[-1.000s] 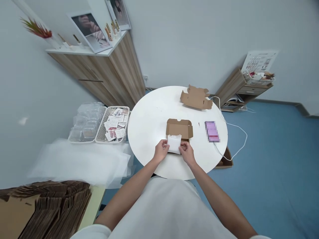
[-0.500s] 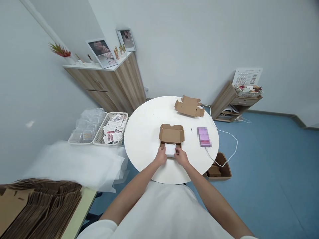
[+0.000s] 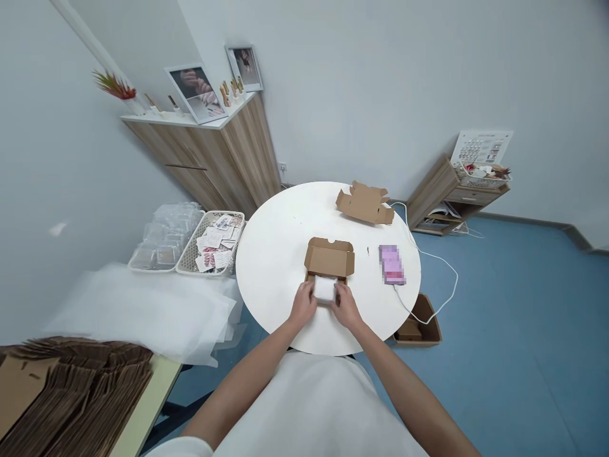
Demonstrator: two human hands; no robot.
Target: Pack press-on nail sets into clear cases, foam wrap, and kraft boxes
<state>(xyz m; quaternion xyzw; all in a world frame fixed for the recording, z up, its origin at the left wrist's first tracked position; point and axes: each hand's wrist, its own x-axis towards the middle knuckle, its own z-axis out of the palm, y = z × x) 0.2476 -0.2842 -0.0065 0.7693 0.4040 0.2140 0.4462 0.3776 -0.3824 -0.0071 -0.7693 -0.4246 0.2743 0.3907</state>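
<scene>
A small brown cardboard box (image 3: 329, 258) stands open on the round white table (image 3: 280, 254), its lid tipped back. A white wrapped packet (image 3: 325, 287) lies inside the box. My left hand (image 3: 303, 304) and my right hand (image 3: 345, 306) press on the packet from either side, fingers curled over its edges. Both hands cover the box's near wall.
A flat unfolded cardboard box (image 3: 364, 203) lies at the table's far side. A pink phone (image 3: 391, 264) with a white cable (image 3: 435, 257) lies right of the box. White baskets (image 3: 212, 243) with cards stand to the left, beside white sheets (image 3: 143, 311) and stacked cardboard (image 3: 71, 387).
The white packet has gone from held above the box's near edge down into the box. Both hands followed it and now press on it.
</scene>
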